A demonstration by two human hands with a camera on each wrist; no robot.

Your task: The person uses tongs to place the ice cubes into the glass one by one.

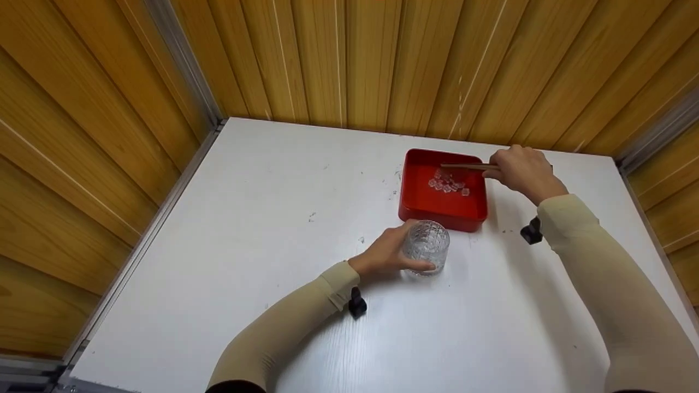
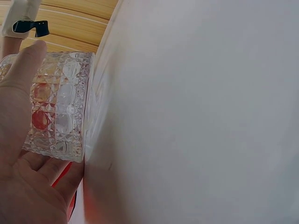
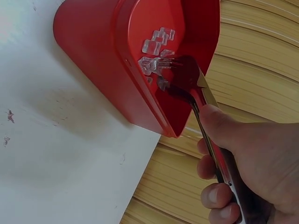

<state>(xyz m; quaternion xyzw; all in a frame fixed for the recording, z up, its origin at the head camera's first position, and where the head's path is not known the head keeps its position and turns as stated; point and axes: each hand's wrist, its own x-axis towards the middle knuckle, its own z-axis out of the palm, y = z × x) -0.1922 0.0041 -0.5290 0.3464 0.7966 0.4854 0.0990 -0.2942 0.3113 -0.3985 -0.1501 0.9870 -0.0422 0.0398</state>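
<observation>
My left hand [image 1: 385,252] grips a clear glass tumbler [image 1: 430,243] that stands upright on the white table. Thumb and fingers wrap its sides, and the left wrist view shows the faceted pattern of the tumbler [image 2: 65,105]. Over at the far right, my right hand [image 1: 523,169] holds metal tongs [image 1: 471,166] that reach over the rim of a red square tray [image 1: 442,218]. Several clear ice cubes [image 1: 446,186] lie clustered in this tray. In the right wrist view the forked ends of the tongs [image 3: 205,123] are in among the cubes [image 3: 152,46].
Wood-panelled walls [image 1: 327,60] stand behind and at both sides of the white table [image 1: 262,218]. The tray sits near the table's back edge, just beyond the tumbler. A metal frame [image 1: 180,60] runs up the left corner.
</observation>
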